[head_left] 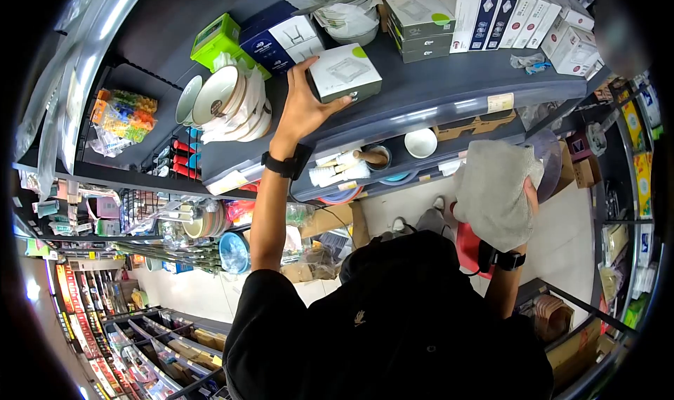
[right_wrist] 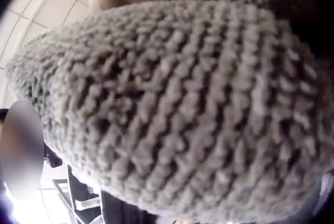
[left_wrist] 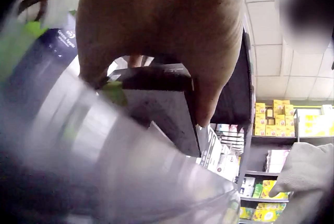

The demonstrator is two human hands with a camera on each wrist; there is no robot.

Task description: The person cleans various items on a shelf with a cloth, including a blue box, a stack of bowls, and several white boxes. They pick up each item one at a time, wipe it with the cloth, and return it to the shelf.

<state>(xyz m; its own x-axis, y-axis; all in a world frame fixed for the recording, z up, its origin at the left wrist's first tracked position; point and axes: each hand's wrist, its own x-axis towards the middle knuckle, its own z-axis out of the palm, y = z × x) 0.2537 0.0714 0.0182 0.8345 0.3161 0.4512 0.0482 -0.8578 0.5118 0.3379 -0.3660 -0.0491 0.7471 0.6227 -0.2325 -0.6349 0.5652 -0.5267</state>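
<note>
So, the left hand has a grip on a small grey-and-white box, thumb at one side and fingers at another. Can't tell if the box sits on the shelf or just over it. It's right near a blue box and some bowls. Meanwhile the right hand is holding a grey cloth, well apart from the box, below the shelf edge in the head view.

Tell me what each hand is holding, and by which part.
Left hand: the white-topped box, by its sides. Right hand: the grey cloth, by one edge.
</note>
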